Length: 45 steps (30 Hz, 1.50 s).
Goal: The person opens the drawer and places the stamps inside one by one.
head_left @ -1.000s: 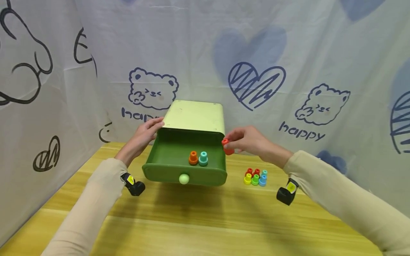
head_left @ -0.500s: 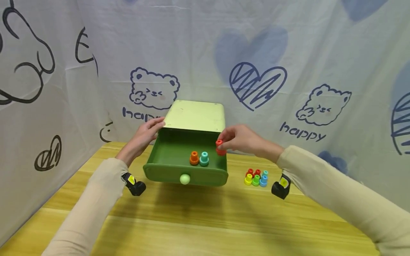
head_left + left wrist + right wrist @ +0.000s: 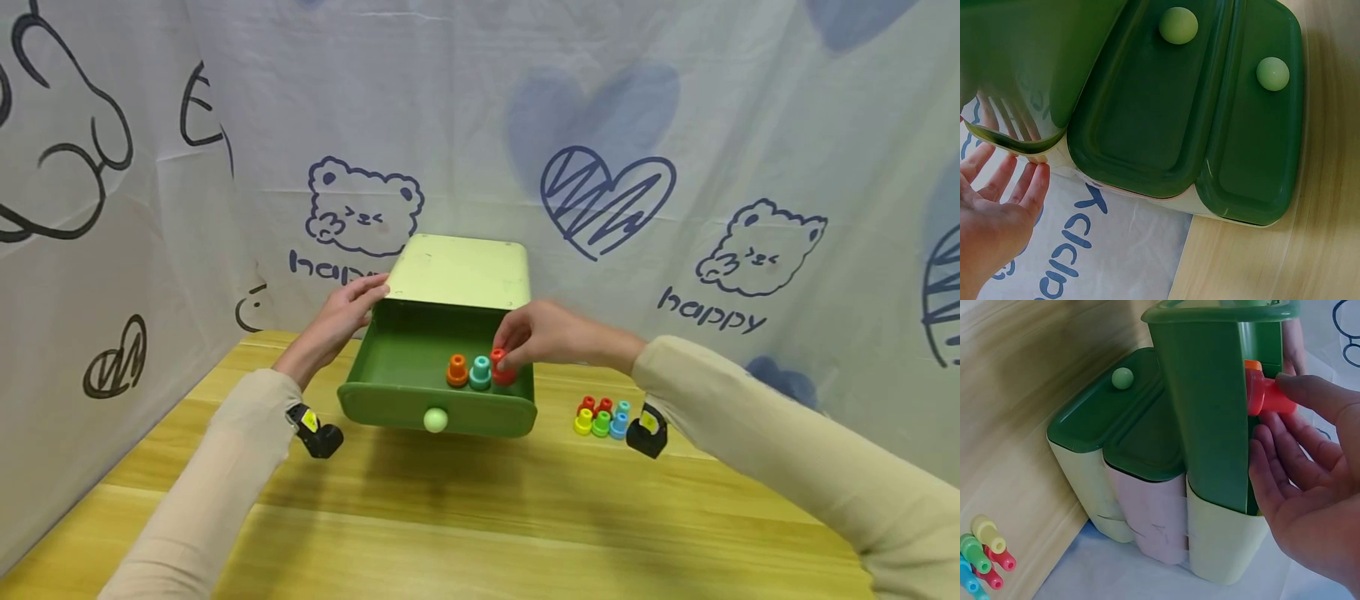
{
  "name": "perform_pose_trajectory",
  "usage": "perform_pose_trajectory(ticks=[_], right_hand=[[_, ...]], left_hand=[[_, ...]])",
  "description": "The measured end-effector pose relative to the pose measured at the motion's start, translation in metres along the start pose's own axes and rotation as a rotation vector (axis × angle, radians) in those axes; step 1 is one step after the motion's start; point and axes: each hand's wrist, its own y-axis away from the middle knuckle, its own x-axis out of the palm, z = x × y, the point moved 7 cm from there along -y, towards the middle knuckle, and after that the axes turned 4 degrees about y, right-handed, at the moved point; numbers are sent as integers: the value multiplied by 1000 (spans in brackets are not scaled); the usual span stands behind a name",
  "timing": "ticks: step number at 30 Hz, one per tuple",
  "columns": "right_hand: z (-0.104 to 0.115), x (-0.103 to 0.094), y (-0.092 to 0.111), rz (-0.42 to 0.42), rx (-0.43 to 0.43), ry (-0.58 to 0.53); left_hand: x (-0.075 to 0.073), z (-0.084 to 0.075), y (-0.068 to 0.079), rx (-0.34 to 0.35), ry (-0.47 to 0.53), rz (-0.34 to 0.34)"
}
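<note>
My right hand (image 3: 553, 332) pinches a red peg (image 3: 504, 374) with a stepped, round shape, low inside the pulled-out green top drawer (image 3: 397, 408). An orange peg (image 3: 457, 374) and a teal peg (image 3: 480, 375) stand upright to its left, forming a row near the drawer front. In the right wrist view, thumb and fingers hold the red peg (image 3: 1266, 394) beside the drawer wall. My left hand (image 3: 341, 318) rests with extended fingers against the left side of the cabinet, by its pale yellow top (image 3: 459, 272). The left wrist view shows those fingertips at the cabinet's edge.
Below the open drawer are two closed green drawers (image 3: 1141, 125) with round knobs. On the wooden table (image 3: 375, 533), right of the cabinet, several coloured pegs (image 3: 602, 423) stand in a tight cluster. A printed cloth (image 3: 465, 117) hangs behind.
My right hand has carried the red peg leftward from beside the cabinet, over the drawer's right wall, and lowered it next to the teal peg. My left hand has stayed at the cabinet side.
</note>
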Motion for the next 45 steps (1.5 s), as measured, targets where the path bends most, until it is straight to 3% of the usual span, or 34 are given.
perform_pose_trajectory(ticks=[12, 27, 32, 37, 41, 45], right_hand=[[6, 11, -17, 98, -32, 88], [8, 18, -19, 111, -51, 141], [7, 18, -18, 102, -52, 171], [9, 14, -15, 86, -65, 128], [15, 6, -8, 30, -93, 52], [30, -2, 7, -60, -127, 62]], left_hand=[[1, 0, -1, -2, -2, 0], [1, 1, 1, -3, 0, -1], [2, 0, 0, -2, 4, -4], [1, 0, 1, -3, 1, -4], [1, 1, 1, -7, 5, -5], [1, 1, 1, -5, 14, -5]])
